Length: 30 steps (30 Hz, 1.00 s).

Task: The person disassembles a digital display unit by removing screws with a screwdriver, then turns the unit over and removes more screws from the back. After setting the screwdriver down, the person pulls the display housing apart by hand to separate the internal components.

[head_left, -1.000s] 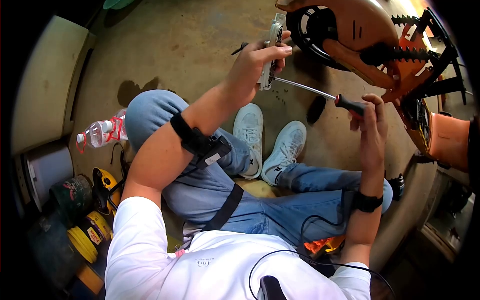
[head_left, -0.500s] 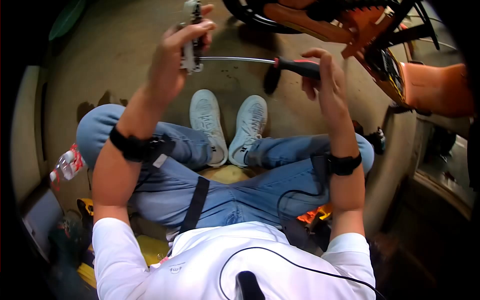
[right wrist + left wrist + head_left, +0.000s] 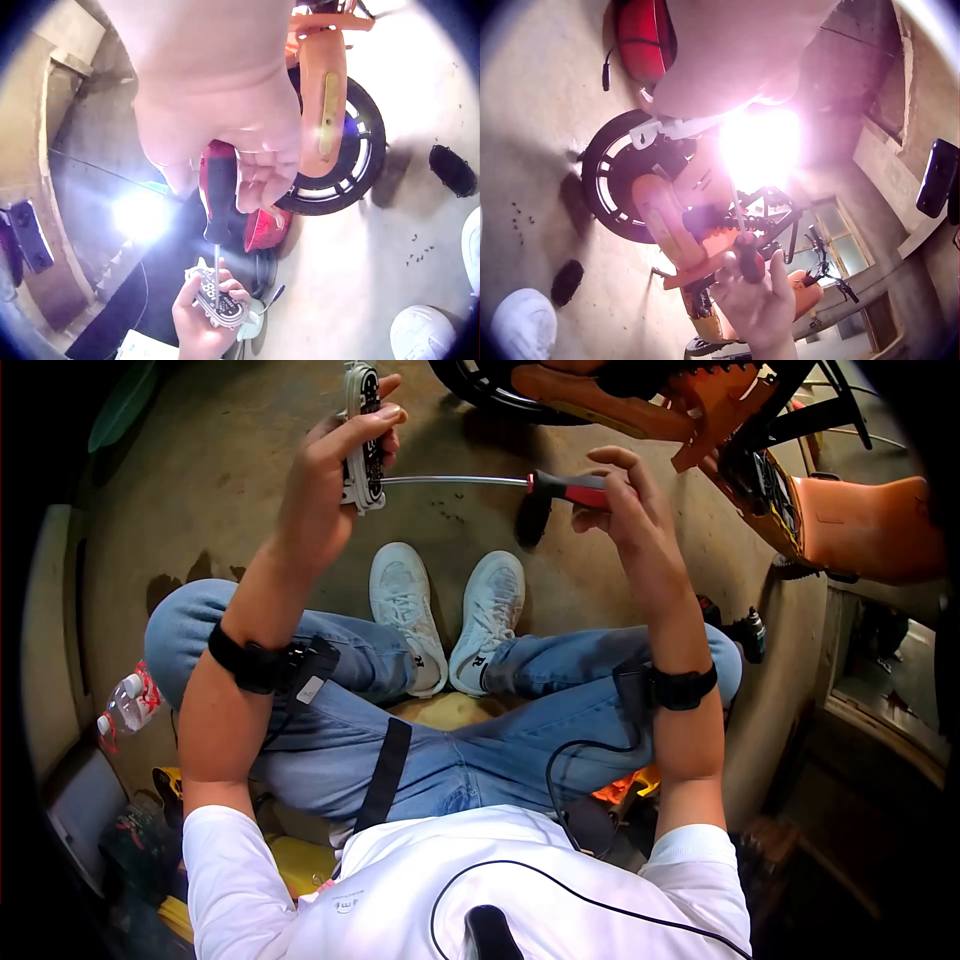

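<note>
Up at the top of the head view, my left hand (image 3: 325, 465) grips an oval display panel (image 3: 352, 435) with a white rim and a dark face. The right wrist view shows light digits on that display panel (image 3: 229, 304). My right hand (image 3: 645, 515) holds a screwdriver (image 3: 570, 488) by its red and black handle, fingers and thumb around the end. Its long metal shaft runs level to the left, the tip right at the panel's face. In the left wrist view, forearm and glare hide most of the panel; only a white edge shows.
An orange electric bike (image 3: 600, 405) with a black wheel stands ahead on the right. A dark oval piece (image 3: 533, 520) and several small dark bits lie on the floor near my white shoes (image 3: 485, 610). A plastic bottle (image 3: 130, 705) lies at the left.
The head view has swung, so both hands appear further left. The screwdriver has gone from slanted to nearly level, and its handle has turned, showing more red. Its tip stays at the panel.
</note>
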Motion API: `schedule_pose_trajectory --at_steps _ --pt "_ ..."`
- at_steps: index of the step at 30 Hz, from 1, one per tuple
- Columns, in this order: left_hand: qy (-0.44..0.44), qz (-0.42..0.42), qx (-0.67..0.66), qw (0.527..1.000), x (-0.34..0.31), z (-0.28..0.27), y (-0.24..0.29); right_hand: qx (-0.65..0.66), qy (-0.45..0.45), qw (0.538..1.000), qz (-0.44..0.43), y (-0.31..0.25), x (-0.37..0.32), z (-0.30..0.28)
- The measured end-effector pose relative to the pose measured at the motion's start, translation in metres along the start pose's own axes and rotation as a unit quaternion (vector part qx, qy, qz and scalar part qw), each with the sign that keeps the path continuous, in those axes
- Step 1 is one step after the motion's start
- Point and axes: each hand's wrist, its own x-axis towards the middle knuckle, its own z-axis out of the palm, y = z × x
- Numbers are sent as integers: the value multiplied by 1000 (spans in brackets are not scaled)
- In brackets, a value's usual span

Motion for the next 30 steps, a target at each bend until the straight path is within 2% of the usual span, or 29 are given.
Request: schedule_pose_trajectory --at_steps 4,6,7,8,10,11,14,18,20,21,25,27,30 --pt "12 -2 5 1000 1 -3 -2 69 21 996 -54 -5 -1 12" --pt "17 5 17 1000 -1 0 -3 -41 24 996 -77 2 2 1" --pt "14 -4 9 1000 -2 1 -2 -78 8 997 -25 -2 1 -6" --pt "11 -12 1 1000 -2 3 -1 -74 4 997 -32 -3 2 -7" --pt "9 -7 7 1000 -1 4 1 -48 11 998 26 -5 -1 -5" --pt "9 -7 5 1000 -1 4 2 -46 7 999 23 -4 -1 1" --pt "14 -5 11 1000 -1 3 2 -58 69 988 -121 2 0 22" --pt "18 -2 8 1000 -1 2 2 -71 37 984 -158 4 1 11" --pt "18 -8 -2 1000 -2 4 3 -103 -11 994 -25 -3 -2 -4" --pt "19 -7 -2 1000 -2 4 3 -94 -31 995 14 -4 -3 -8" --pt "23 -9 0 1000 -2 3 2 -67 -17 998 4 0 -2 3" --pt "26 -8 -1 1000 -2 2 2 -88 29 981 -171 10 0 15" --pt "32 -8 2 999 -1 2 2 -51 25 987 -150 4 0 12"
